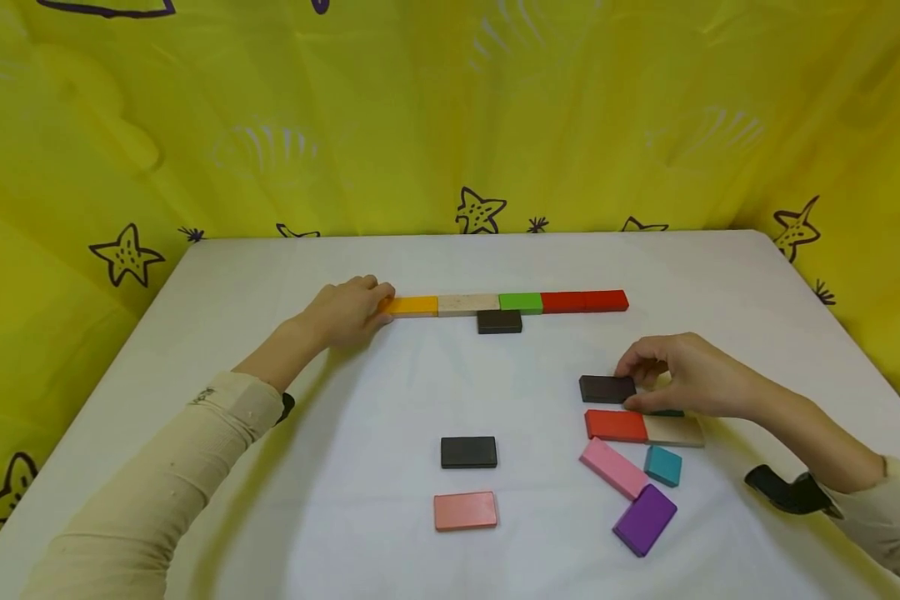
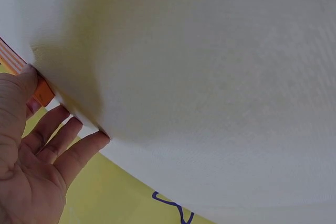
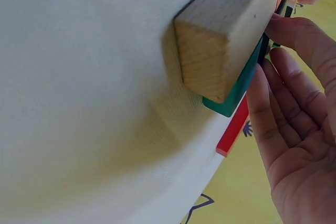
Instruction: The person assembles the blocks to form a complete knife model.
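My left hand (image 1: 350, 312) pinches the left end of an orange block (image 1: 415, 307), thumb on its near side. That block (image 2: 45, 94) shows its end beside the thumb in the left wrist view. It forms a row with a natural wood block (image 1: 468, 305), a light green block (image 1: 521, 303) and red blocks (image 1: 585, 301). My right hand (image 1: 693, 375) grips the right end of a dark block (image 1: 604, 389) between thumb and fingers. Partly hidden under this hand lies a dark green block (image 3: 231, 97), behind a red block (image 1: 615, 426) and a pale wood block (image 1: 673, 430).
One dark brown block (image 1: 499, 322) sits against the row's near side. Closer in are a black block (image 1: 468, 452) and a salmon block (image 1: 466, 511). Pink (image 1: 614, 467), teal (image 1: 663, 465) and purple blocks (image 1: 645, 520) lie at the right. A yellow curtain (image 1: 390, 117) hangs behind the table.
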`<action>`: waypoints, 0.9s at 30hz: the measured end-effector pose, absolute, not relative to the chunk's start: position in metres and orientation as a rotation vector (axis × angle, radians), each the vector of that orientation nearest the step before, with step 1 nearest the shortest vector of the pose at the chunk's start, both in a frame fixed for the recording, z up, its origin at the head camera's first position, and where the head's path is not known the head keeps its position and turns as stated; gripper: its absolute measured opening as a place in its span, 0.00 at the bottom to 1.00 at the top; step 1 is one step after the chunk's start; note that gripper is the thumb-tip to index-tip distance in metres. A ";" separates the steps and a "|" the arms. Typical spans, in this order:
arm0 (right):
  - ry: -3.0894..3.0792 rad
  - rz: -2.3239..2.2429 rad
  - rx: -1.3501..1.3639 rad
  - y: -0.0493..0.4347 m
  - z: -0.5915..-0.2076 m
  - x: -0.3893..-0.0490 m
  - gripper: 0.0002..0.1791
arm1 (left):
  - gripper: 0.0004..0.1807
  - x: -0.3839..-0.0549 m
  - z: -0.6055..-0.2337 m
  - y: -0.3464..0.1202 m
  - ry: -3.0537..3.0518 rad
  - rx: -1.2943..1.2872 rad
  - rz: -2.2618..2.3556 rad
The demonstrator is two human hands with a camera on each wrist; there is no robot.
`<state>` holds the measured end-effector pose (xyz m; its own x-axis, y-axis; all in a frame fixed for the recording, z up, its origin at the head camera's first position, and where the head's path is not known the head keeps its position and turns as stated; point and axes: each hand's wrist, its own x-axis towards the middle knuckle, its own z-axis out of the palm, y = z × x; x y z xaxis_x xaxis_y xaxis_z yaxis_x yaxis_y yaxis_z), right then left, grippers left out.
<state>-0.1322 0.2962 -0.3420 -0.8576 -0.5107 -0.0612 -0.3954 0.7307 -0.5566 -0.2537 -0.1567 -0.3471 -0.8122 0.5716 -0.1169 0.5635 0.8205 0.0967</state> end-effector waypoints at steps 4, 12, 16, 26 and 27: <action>2.722 -0.815 -0.739 0.294 -0.343 -0.136 0.18 | 0.21 -0.253 -0.349 -0.157 2.857 0.895 0.085; 2.787 -0.835 -0.742 0.283 -0.338 -0.152 0.16 | 0.21 -0.255 -0.350 -0.156 2.872 0.921 0.096; 2.808 -0.817 -0.737 0.274 -0.337 -0.162 0.15 | 0.21 -0.256 -0.350 -0.156 2.862 0.916 0.087; 2.792 -0.810 -0.757 0.254 -0.335 -0.186 0.13 | 0.20 -0.256 -0.349 -0.157 2.868 0.906 0.083; 2.788 -0.808 -0.761 0.253 -0.335 -0.188 0.13 | 0.20 -0.255 -0.349 -0.157 2.867 0.908 0.085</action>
